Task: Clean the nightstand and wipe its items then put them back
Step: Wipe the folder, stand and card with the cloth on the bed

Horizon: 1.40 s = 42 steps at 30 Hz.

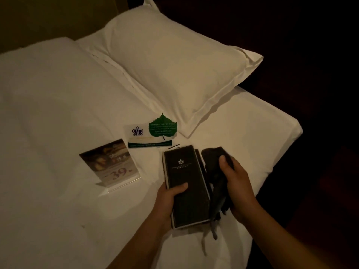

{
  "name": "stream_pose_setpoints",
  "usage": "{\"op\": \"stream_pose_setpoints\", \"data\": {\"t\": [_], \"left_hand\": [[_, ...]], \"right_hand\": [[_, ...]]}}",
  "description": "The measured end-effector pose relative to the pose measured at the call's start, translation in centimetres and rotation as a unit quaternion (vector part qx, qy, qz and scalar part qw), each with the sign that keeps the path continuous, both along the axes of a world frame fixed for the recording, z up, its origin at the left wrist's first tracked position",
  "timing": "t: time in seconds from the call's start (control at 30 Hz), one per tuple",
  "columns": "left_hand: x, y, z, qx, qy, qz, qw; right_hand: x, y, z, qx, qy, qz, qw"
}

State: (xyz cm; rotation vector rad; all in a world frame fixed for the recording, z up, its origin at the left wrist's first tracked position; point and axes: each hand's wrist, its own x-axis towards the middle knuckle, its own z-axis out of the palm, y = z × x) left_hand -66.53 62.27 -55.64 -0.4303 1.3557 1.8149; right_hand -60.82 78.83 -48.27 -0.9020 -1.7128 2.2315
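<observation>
Fingers of the left hand [171, 197] hold the black folder [186, 185] from below, with only the thumb visible on its cover; the other fingers are hidden under it. The folder is held just above the white bed [48, 113], near its right edge, and a small logo with unreadable text is on its cover. Fingers of the right hand [237, 183] are closed around a dark cloth [215, 166], just beside the right side of the folder; the cloth hangs down and its lower end is hard to separate from the shadow. Behind the folder lie a green leaf-shaped card [162, 127] and a white card [144, 135] with a crown emblem, their text too small to read. To the left stands an acrylic sign [110, 164] showing "39". A white pillow [174, 65] lies further back. The room around the bed is too dark to make out.
</observation>
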Motion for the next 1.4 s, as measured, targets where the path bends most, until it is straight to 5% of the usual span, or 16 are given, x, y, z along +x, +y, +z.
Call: {"op": "stream_pose_setpoints", "data": {"t": [0.1, 0.13, 0.2, 0.27, 0.37, 0.43, 0.63, 0.8, 1.1, 1.4], "left_hand": [[-0.1, -0.8, 1.0, 0.061, -0.026, -0.002, 0.998], [-0.1, -1.0, 1.4, 0.073, -0.023, 0.001, 0.997], [0.1, -1.2, 2.2, 0.084, -0.005, 0.008, 0.996], [0.5, -1.1, 2.8, 0.074, 0.014, 0.005, 0.997], [0.7, -1.0, 3.8, 0.012, -0.006, -0.005, 1.000], [0.4, -1.5, 3.8, -0.016, -0.017, -0.004, 1.000], [-0.5, -3.4, 3.3, -0.037, -0.008, 0.001, 0.999], [-0.5, -4.2, 4.5, -0.030, 0.039, -0.044, 0.998], [-0.5, -4.1, 5.0, 0.007, 0.092, -0.038, 0.995], [-2.4, -4.6, 6.2, 0.098, -0.127, 0.062, 0.985]], "right_hand": [[-1.8, 0.6, 0.9, -0.227, 0.053, 0.001, 0.972], [-2.5, 0.6, 1.5, -0.177, 0.059, 0.000, 0.982], [-3.7, 0.0, 2.6, 0.141, 0.061, 0.021, 0.988], [-4.5, -0.8, 2.2, 0.448, 0.083, 0.118, 0.882], [-4.6, -2.3, 1.2, 0.607, 0.031, 0.245, 0.755], [-3.1, -3.3, 0.4, 0.637, 0.004, 0.264, 0.724], [-0.8, -6.0, -0.7, 0.656, 0.059, 0.292, 0.693], [-7.1, -4.8, 0.2, 0.689, -0.027, 0.223, 0.690], [-8.7, -6.5, 0.4, 0.566, -0.084, 0.144, 0.807], [2.7, -9.3, 1.4, 0.640, 0.080, 0.312, 0.697]]}}
